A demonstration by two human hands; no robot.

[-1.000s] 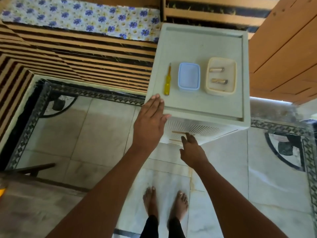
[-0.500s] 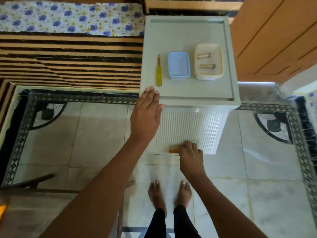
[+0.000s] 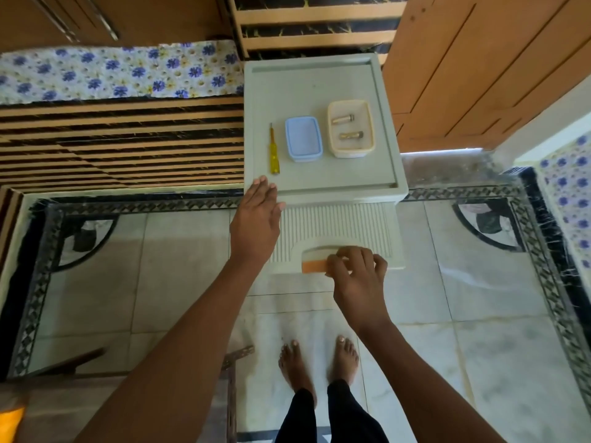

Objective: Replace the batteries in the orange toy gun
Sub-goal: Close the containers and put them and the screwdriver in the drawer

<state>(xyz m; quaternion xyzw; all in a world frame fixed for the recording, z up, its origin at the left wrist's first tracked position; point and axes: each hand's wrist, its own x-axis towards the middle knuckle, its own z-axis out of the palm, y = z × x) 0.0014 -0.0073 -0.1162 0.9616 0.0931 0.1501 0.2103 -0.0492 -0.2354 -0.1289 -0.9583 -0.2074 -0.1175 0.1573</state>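
Low in the frame's centre, the right hand (image 3: 355, 271) pinched an orange piece (image 3: 315, 266), probably the toy gun (mostly hidden). Left hand (image 3: 256, 222) lay flat, spread. Fetching appeared underway; next, lifting it onto the stool (image 3: 319, 91).

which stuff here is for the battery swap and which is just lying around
For the job:
- orange object in the stool's low opening, right hand on it
- yellow screwdriver
- two batteries in the cream tray
- left hand bracing the white stool

Just lying about:
- blue lidded box (contents hidden)
- floral cloth
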